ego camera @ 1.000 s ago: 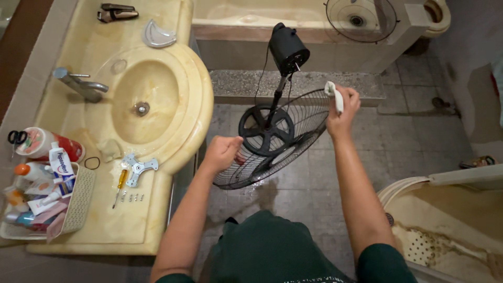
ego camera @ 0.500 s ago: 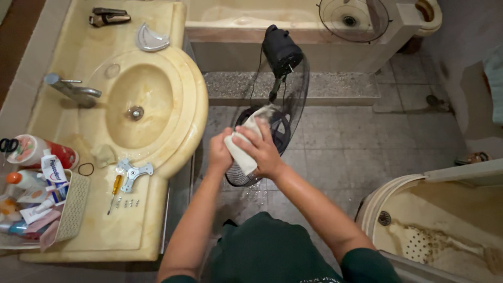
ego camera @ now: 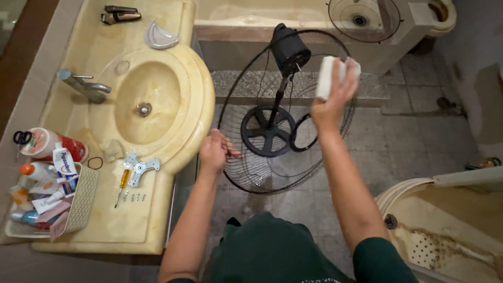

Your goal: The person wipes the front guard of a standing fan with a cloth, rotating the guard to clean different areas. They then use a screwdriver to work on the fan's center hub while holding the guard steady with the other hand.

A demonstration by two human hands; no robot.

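Tiled floor (ego camera: 419,141) lies open to the right of the work, bounded by a stone step (ego camera: 241,84) at the far edge and a cream tub rim (ego camera: 403,191) at lower right. The cream tabletop (ego camera: 105,220) with its oval sink (ego camera: 152,99) bulges toward the work, its curved edge just beside the wire fan guard (ego camera: 272,175). The guard stands tilted on the floor, with the black motor (ego camera: 288,48) at its upper rim and a black hub (ego camera: 267,131) at centre. The left hand (ego camera: 214,152) has its grip pinched on the guard's left wires. The right hand (ego camera: 335,97) is raised by the guard's right edge, its grip pressed around a white cloth (ego camera: 327,76). A screwdriver (ego camera: 122,184) and small screws (ego camera: 137,197) lie near the tabletop's front edge.
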